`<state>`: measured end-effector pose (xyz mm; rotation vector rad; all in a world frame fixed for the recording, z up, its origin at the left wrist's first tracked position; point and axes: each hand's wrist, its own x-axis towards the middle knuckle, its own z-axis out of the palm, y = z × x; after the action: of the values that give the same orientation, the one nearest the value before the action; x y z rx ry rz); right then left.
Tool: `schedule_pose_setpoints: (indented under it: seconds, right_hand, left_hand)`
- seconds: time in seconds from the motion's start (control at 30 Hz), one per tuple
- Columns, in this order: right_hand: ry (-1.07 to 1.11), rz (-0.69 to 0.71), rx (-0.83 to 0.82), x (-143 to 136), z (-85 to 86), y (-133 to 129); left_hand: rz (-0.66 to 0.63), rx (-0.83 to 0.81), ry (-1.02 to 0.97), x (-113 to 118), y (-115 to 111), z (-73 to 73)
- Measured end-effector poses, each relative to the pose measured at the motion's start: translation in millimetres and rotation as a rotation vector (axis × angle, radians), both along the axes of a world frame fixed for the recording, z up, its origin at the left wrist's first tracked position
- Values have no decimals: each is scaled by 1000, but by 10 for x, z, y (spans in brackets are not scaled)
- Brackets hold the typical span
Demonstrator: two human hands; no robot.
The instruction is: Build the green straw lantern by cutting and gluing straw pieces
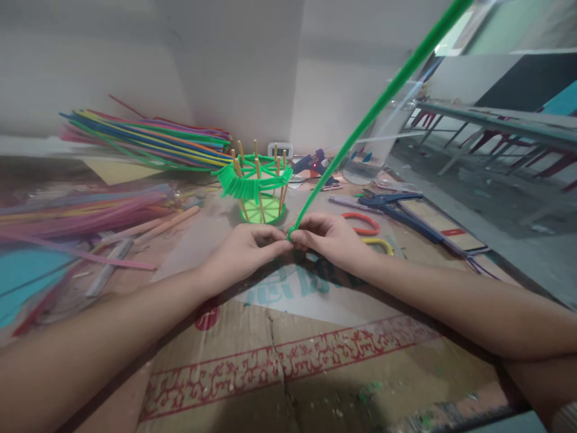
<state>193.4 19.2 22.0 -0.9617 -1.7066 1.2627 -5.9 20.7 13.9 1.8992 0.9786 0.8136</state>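
Note:
A long green pipe cleaner (360, 129) slants up and to the right from between my fingertips. Its lower end looks bent into a small loop or fold. My left hand (246, 249) pinches that end from the left, and my right hand (327, 237) grips it from the right, the fingertips nearly meeting. Just behind my hands stands a small round structure (259, 183) of thin wooden sticks on a green base, with a green pipe-cleaner ring and fringe near its top. White paper (311, 300) with blue-green lettering lies beneath my hands.
Bundled coloured pipe cleaners (153, 141) lie at the back left, with more pink strips (112, 210) nearer. Scissors with red and yellow handles (367, 224), blue-handled pliers (406, 210), a phone (444, 224) and a blue glue gun (315, 163) are right. Cardboard (216, 373) covers the front.

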Motion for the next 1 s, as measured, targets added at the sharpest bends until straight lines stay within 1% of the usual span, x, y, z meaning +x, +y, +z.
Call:
schedule_pose_setpoints:
  seconds: [0.13,0.23,0.37,0.5,0.67,0.8,0.87,1.0]
  right_hand:
    - [5,8,-13,10,-21,2]
    - [-41,-22,-7,10,-40,14]
    - [-75,-70,-10,11,-39,26]
    - [-84,-106,-5,4,7,9]
    - [-104,-63,-58,-22,38,-18]
    - [-102,-40,-13,-21,-1,-20]
    - [-66,-32,-3,-19,-21,-14]
    - [-26,-63,-55,-25,-26,-3]
  left_hand:
    - [0,-12,13,-12,8,-32]
    - [4,-15,42,-8,8,-39]
    - [-4,-5,63,19,-7,-1]
    - [28,-14,31,39,-27,44]
    - [20,-52,14,27,-27,31]
    - [23,-69,9,19,-17,7]
    - [32,-71,15,20,-11,0]
    - [39,-63,12,29,-10,3]
